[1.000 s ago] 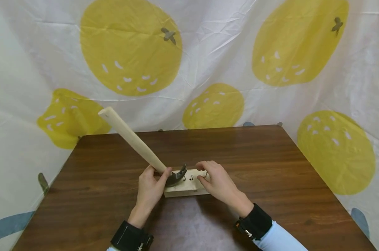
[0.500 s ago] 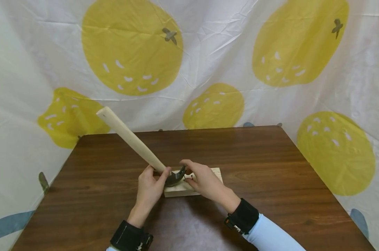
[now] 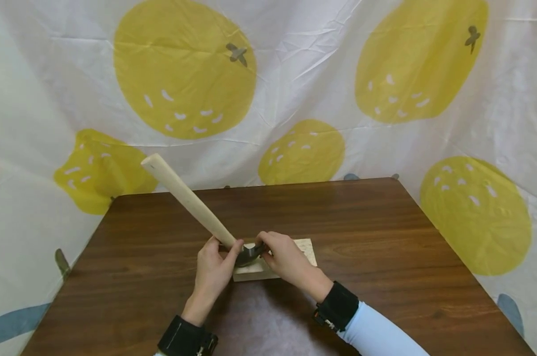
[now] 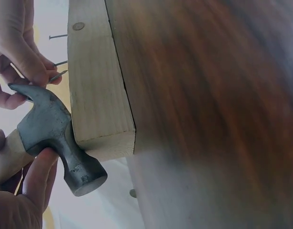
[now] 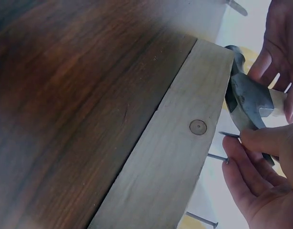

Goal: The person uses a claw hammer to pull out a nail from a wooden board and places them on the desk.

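A claw hammer (image 3: 185, 200) with a pale wooden handle leans up to the left, its dark head (image 4: 46, 119) against a wooden block (image 4: 96, 86). My left hand (image 3: 211, 271) grips it where handle and head meet. At the claw, the fingers of my right hand (image 3: 290, 262) pinch a nail (image 5: 228, 135). Its pointed end shows, apart from the block in both wrist views; its head end is hidden by fingers and claw. Two other nails stand up from the block: one nail (image 5: 217, 157) beside my right fingers, another nail (image 5: 202, 219) farther along.
The block lies on a brown wooden table (image 3: 361, 227). A round mark (image 5: 198, 127) shows on the block's side. Behind the table hangs a white cloth (image 3: 304, 59) printed with yellow fruit.
My right hand has moved left from the block's right-hand nail to the hammer's claw, and its fingers have come together there. The left hand and hammer have barely moved.
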